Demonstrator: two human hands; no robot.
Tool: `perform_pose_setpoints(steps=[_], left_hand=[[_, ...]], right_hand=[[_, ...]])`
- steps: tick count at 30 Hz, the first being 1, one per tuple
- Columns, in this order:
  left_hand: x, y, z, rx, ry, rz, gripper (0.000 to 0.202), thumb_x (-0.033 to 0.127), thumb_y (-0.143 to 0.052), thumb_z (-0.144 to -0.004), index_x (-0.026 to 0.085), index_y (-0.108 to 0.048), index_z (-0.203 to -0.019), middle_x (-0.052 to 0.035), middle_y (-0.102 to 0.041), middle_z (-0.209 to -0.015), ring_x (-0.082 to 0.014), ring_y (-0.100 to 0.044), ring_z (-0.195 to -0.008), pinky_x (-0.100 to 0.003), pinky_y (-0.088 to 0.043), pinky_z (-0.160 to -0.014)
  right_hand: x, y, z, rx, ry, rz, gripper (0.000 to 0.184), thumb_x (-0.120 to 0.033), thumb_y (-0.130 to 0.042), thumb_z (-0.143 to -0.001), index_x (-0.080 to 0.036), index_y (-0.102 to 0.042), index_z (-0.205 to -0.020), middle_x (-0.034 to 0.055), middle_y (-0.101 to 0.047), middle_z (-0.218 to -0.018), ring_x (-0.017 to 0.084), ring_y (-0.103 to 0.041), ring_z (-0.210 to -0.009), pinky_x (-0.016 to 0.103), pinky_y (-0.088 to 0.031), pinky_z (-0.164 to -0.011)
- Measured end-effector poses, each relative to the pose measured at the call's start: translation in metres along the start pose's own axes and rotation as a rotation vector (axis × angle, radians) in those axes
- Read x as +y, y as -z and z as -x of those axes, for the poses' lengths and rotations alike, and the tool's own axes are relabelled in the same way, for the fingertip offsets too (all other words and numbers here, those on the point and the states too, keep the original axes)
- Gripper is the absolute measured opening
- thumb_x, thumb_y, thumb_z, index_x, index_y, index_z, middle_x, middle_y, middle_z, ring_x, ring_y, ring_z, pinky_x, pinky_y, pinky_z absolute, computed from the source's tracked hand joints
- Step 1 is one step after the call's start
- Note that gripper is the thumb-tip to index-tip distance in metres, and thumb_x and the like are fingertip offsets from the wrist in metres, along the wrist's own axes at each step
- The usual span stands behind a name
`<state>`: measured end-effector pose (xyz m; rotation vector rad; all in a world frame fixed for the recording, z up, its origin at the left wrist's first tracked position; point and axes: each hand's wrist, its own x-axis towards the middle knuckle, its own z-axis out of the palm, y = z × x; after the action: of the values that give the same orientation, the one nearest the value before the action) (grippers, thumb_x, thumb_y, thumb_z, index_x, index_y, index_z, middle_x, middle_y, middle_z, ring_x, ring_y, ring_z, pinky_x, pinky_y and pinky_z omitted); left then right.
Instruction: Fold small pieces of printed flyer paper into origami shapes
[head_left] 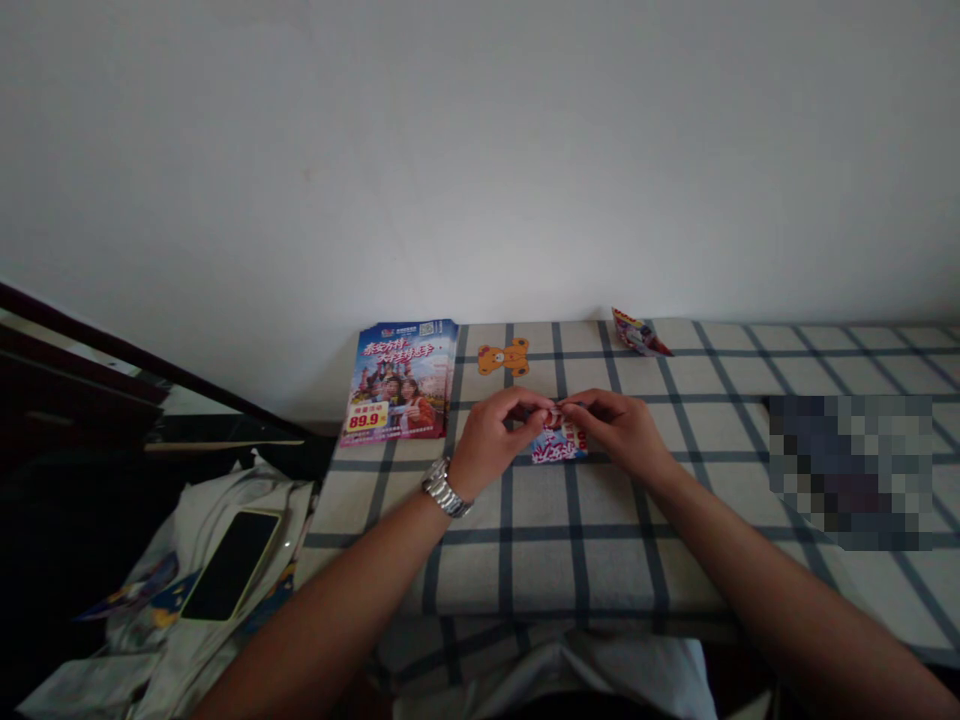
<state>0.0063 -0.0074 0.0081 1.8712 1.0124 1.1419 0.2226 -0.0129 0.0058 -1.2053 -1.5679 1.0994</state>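
Observation:
A folded, brightly printed flyer (556,446) is pinched between both my hands over the checked tablecloth. My left hand (499,430), with a metal watch at the wrist, closes thumb and fingertips on its upper left edge. From the other side, my right hand (616,425) pinches the upper right edge. Fingers cover the top of the paper, so its folds there are partly hidden. Left of my hands lies a stack of flat printed flyers (401,385), and beyond them, near the wall, rests a folded flyer piece (640,333).
A bear-shaped cutout (503,357) lies between the stack and my hands. The checked cloth (697,560) runs to the white wall. A pixelated dark item (847,475) is at the right. Lower left, a phone (232,565) rests on a pale bag (180,530).

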Motion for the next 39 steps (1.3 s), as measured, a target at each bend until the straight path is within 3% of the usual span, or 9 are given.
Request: perform_pose_setpoints(steps=[3,17,22,28,39], left_hand=[[-0.001,0.001,0.0,0.01,0.001,0.007,0.011,0.027,-0.068,-0.096,0.02,-0.074,-0.102,-0.0033,-0.078,-0.097,-0.0129,-0.074,-0.085,-0.023,-0.058,-0.077],[-0.001,0.002,-0.001,0.007,-0.01,0.01,0.011,0.029,-0.069,-0.097,0.021,-0.074,-0.101,-0.0032,-0.078,-0.095,-0.0121,-0.073,-0.082,-0.022,-0.058,-0.075],[0.002,0.001,-0.001,0.04,0.001,0.069,0.009,0.027,-0.069,-0.096,0.02,-0.073,-0.1,-0.0038,-0.078,-0.096,-0.0125,-0.074,-0.084,-0.023,-0.06,-0.077],[0.004,0.001,-0.001,0.045,-0.001,0.097,0.009,0.026,-0.069,-0.096,0.02,-0.073,-0.101,-0.004,-0.078,-0.097,-0.0128,-0.074,-0.084,-0.023,-0.061,-0.077],[0.004,0.0,-0.001,0.029,0.001,0.047,0.008,0.026,-0.069,-0.096,0.02,-0.073,-0.1,-0.0031,-0.079,-0.096,-0.0129,-0.073,-0.084,-0.023,-0.059,-0.076]], right_hand=[[0.001,0.003,-0.001,-0.037,0.026,0.026,0.03,-0.048,-0.067,-0.095,-0.021,-0.081,-0.099,0.0057,-0.08,-0.093,0.021,-0.072,-0.082,0.03,-0.055,-0.073],[-0.002,0.003,0.0,-0.033,0.025,0.111,0.042,-0.053,-0.057,-0.1,-0.019,-0.081,-0.096,0.0051,-0.076,-0.083,0.019,-0.065,-0.072,0.03,-0.049,-0.064],[-0.004,-0.001,-0.001,0.007,-0.04,-0.074,0.041,-0.052,-0.067,-0.094,-0.021,-0.074,-0.119,0.0064,-0.077,-0.096,0.02,-0.068,-0.079,0.03,-0.052,-0.068],[-0.006,-0.002,0.0,-0.113,-0.091,-0.119,0.032,-0.049,-0.076,-0.086,-0.018,-0.072,-0.088,0.0019,-0.068,-0.076,0.015,-0.058,-0.067,0.027,-0.044,-0.06],[-0.001,-0.002,-0.001,-0.128,-0.084,-0.093,0.032,-0.049,-0.074,-0.088,-0.018,-0.071,-0.088,0.0017,-0.067,-0.076,0.016,-0.057,-0.068,0.028,-0.042,-0.062]])
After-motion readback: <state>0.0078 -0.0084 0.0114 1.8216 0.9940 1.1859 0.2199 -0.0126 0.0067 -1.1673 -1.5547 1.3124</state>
